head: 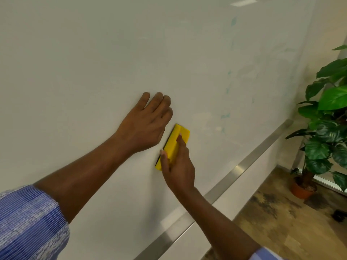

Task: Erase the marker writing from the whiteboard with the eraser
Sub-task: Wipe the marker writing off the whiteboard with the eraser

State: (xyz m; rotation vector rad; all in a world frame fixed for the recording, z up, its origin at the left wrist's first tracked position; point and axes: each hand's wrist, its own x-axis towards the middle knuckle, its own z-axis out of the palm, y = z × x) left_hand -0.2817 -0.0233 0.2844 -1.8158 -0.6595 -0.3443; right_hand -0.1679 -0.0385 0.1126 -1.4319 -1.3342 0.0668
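A large whiteboard point(93, 62) fills most of the view. Faint teal marker smudges point(228, 89) remain on its right part. My right hand point(178, 166) grips a yellow eraser point(173, 143) with a dark underside, thumb on its left edge and index finger along its top, pressing it against the board. My left hand point(146, 121) rests flat on the board just above and left of the eraser, fingers straight and together.
A metal ledge point(244, 162) runs along the board's lower edge. A potted plant point(326, 117) with big green leaves stands in a terracotta pot at the right on a wood-pattern floor point(281, 222). A small dark object point(339, 215) lies on the floor.
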